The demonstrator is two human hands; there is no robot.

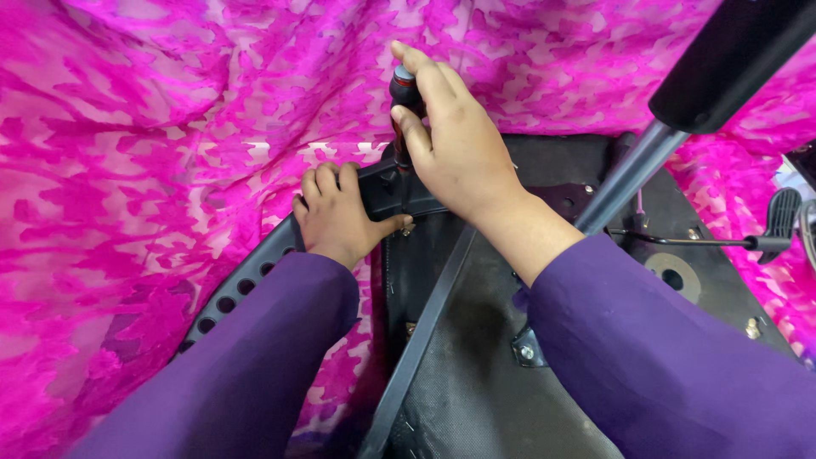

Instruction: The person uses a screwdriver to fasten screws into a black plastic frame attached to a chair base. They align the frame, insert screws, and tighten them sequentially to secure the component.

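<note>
My right hand [455,144] grips the black and red handle of a screwdriver [403,95] held upright, tip down on a black chair part [382,191]. My left hand [336,217] presses flat on the curved black plastic piece with a row of holes [234,293], just left of the screwdriver. Both arms wear purple sleeves. The screwdriver's tip is hidden behind my hands.
Bright pink patterned cloth [153,144] covers the surface all around. An upturned black chair base [476,374] with a metal post [629,174] and a lever [778,221] lies at the right. A black bar [421,331] crosses the seat underside.
</note>
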